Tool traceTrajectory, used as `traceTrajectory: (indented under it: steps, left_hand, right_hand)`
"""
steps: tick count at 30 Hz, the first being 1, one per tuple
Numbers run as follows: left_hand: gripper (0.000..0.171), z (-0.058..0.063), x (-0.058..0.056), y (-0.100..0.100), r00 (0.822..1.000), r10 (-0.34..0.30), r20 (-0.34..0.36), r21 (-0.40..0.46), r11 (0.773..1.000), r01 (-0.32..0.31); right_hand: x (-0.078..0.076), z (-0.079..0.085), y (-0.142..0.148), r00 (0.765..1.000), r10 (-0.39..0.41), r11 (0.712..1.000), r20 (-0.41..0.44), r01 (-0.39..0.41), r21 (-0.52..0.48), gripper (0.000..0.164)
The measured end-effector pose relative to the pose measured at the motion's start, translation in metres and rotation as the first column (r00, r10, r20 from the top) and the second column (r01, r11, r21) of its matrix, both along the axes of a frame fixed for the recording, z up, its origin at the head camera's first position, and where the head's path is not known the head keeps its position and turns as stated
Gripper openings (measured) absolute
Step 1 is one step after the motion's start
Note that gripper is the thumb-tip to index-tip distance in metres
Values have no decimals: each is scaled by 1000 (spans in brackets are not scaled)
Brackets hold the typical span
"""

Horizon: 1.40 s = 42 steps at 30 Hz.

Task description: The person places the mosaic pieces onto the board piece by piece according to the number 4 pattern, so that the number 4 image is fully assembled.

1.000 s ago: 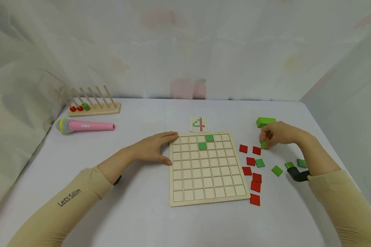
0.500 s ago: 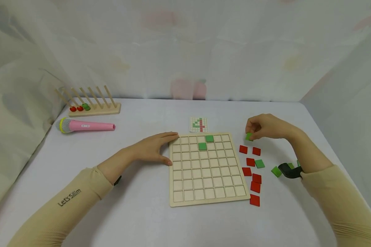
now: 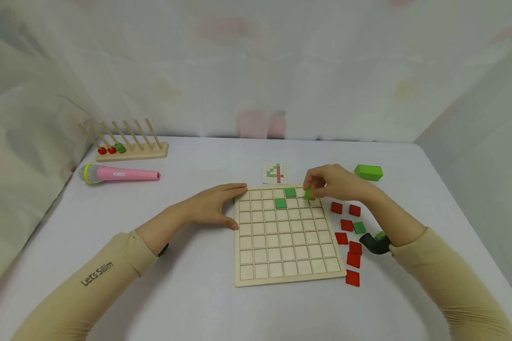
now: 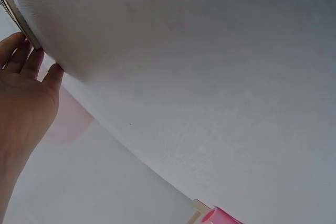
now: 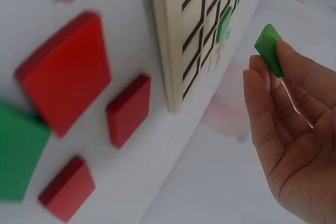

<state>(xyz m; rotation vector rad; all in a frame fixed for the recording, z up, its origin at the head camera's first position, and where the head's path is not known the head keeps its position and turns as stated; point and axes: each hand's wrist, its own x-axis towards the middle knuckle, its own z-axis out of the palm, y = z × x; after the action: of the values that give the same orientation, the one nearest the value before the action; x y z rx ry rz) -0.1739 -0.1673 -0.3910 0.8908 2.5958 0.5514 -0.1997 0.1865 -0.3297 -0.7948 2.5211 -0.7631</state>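
Observation:
A wooden grid board (image 3: pixel 275 241) lies mid-table, with two green square tiles set in its upper rows, one of them a green tile (image 3: pixel 280 203). My left hand (image 3: pixel 206 204) rests at the board's left edge, thumb and fingers spread and touching it. Over the board's upper right part, my right hand (image 3: pixel 339 183) pinches a light green square tile (image 5: pixel 270 48) between thumb and fingers; the right wrist view shows it tilted and clear of the board. Behind the board lies a small pattern card (image 3: pixel 275 173) with a green and red figure 4.
Several red tiles (image 3: pixel 353 259) and a green tile (image 3: pixel 359 228) lie right of the board. A green block (image 3: pixel 369 172) stands farther back. At left are a pink toy microphone (image 3: pixel 125 174) and a wooden peg stand (image 3: pixel 132 151) with red and green pieces.
The right hand has lifted the light green tile from the table at right and carried it left over the board's upper right part. The left hand stays at the board's edge.

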Motion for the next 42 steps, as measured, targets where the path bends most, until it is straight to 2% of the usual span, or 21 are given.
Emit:
traceTrajectory:
  steps: [8, 23, 28, 32, 37, 42]
  left_hand:
    - [103, 3, 2, 1, 1000, 8, -16, 0, 1000, -8]
    - [103, 3, 3, 0, 1000, 16, 12, 14, 1000, -16]
    - [103, 2, 2, 0, 1000, 9, 18, 32, 999, -9]
    - [103, 1, 2, 0, 1000, 4, 19, 38, 999, -4]
    - [103, 1, 2, 0, 1000, -1, 12, 39, 999, 0]
    - [103, 1, 2, 0, 1000, -2, 9, 40, 999, 2]
  right_hand:
    - [8, -1, -25, 1000, -25, 999, -5, 25, -21, 9]
    - [17, -5, -66, 995, 100, 991, 9, -99, -85, 12]
    - [16, -7, -79, 996, 89, 996, -10, -90, -15, 12]
    - [16, -7, -86, 997, 73, 996, 12, -74, 53, 16]
    - [15, -9, -92, 996, 85, 994, 31, -87, 66, 22]
    - [15, -14, -97, 997, 59, 994, 48, -63, 86, 22]
